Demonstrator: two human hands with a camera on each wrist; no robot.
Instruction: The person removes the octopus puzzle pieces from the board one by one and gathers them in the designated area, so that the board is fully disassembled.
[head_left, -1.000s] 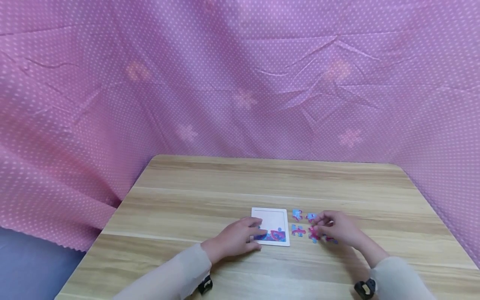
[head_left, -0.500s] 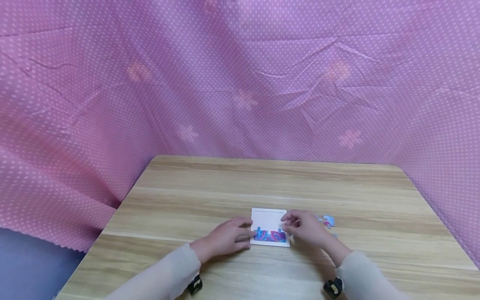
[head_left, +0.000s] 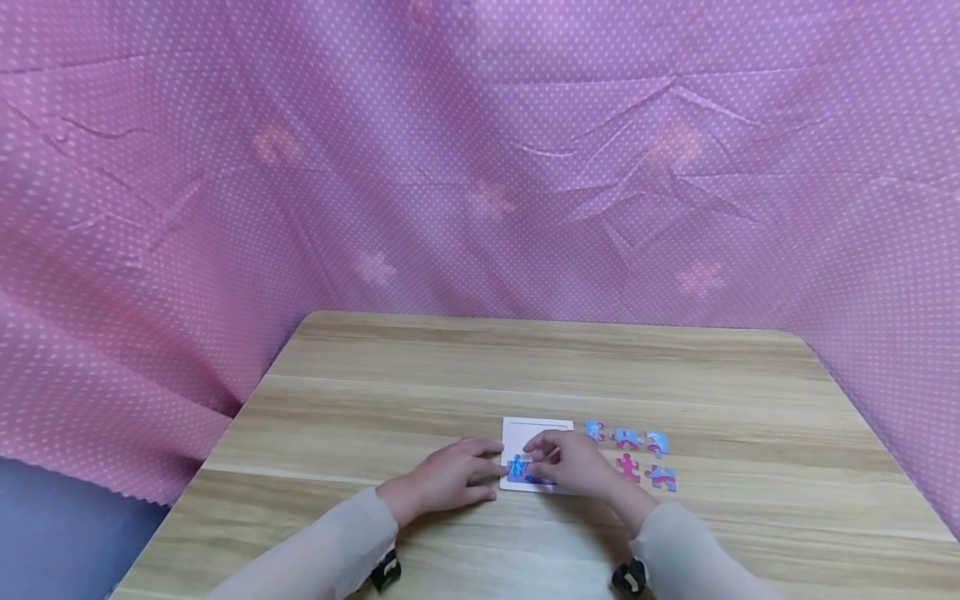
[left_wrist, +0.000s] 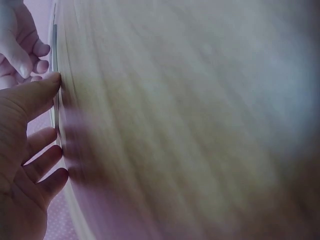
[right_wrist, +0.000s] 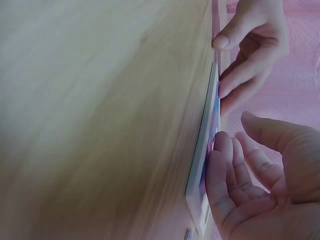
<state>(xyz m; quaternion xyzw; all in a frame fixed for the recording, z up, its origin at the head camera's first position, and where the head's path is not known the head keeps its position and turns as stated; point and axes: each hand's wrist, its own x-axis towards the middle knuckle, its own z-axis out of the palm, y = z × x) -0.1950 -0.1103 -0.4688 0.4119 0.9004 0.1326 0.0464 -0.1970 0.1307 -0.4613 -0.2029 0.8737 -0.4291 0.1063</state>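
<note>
A white-framed puzzle board (head_left: 513, 435) lies on the table, with blue and pink pieces (head_left: 517, 471) along its near side. My left hand (head_left: 447, 477) rests at the board's left edge with relaxed fingers, fingertips touching the frame. Over the board is my right hand (head_left: 573, 462), its fingers bent and low over the puzzle. In the right wrist view, that hand's fingertips (right_wrist: 216, 157) touch the board and its thumb stands apart from them. No piece shows between them, and the hand hides part of the board.
Several loose puzzle pieces lie right of the board, among them a pink one (head_left: 627, 468) and a blue one (head_left: 657, 442). The wooden table (head_left: 390, 400) reaches back to a pink dotted curtain (head_left: 480, 167).
My right hand has moved left from the loose pieces onto the board. The near-left loose piece is gone from its spot. My left hand has shifted slightly left to the board's edge.
</note>
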